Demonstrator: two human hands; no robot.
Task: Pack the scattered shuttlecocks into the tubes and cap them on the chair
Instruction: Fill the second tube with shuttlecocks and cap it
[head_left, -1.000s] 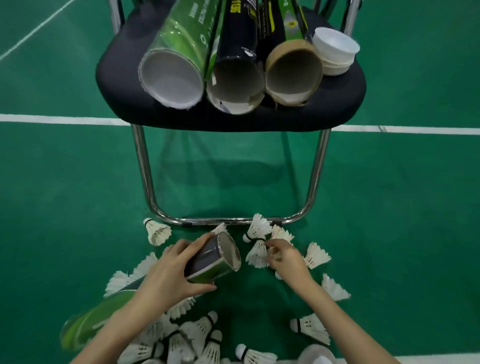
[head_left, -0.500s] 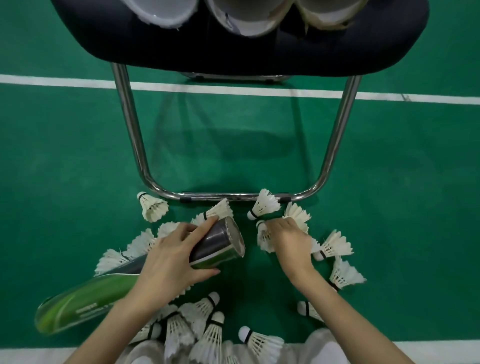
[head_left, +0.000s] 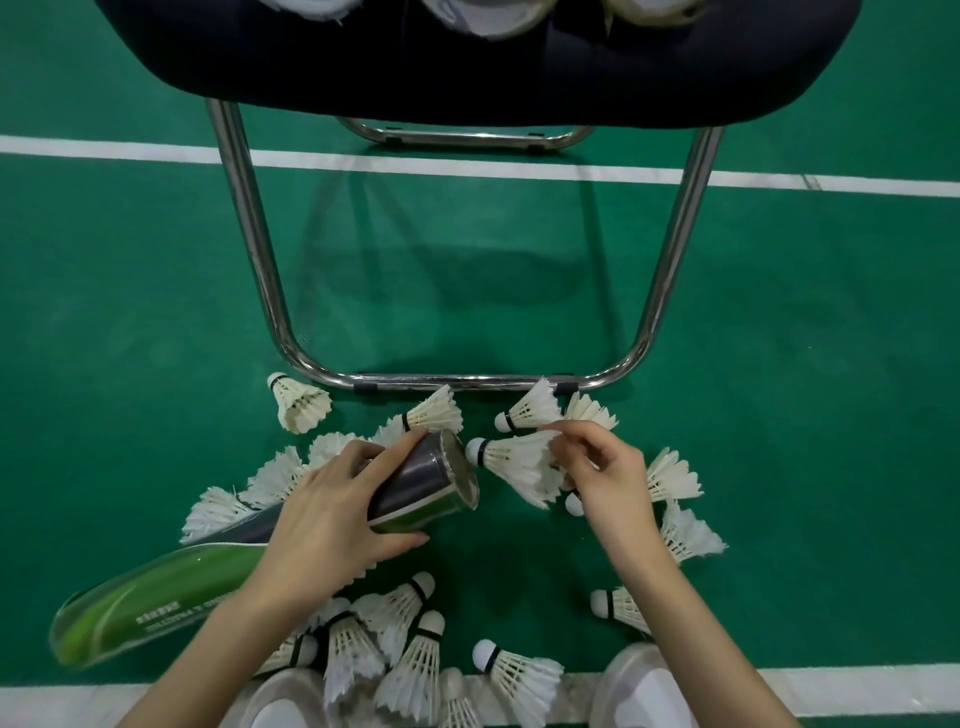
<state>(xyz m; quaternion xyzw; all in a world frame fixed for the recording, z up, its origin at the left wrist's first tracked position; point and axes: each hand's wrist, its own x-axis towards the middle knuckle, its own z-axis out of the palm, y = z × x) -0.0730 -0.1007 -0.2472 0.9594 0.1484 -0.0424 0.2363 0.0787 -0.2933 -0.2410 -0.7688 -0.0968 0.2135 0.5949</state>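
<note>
Left hand (head_left: 332, 519) grips a green-and-black shuttlecock tube (head_left: 249, 551) near its open end, fingers and thumb curled round it; tube lies low and tilted over the green court floor (head_left: 156, 312), mouth facing right. Right hand (head_left: 605, 478) pinches the feather skirt of a white shuttlecock (head_left: 514, 465), cork tip pointing at the tube mouth, just beside it, not inside. More loose shuttlecocks (head_left: 400, 644) scattered on the floor around both hands and near the chair's chrome leg frame (head_left: 467, 382). Dark chair seat (head_left: 467, 67) at top, with tube ends barely visible on it. White court line (head_left: 104, 148) runs behind the chair.
</note>
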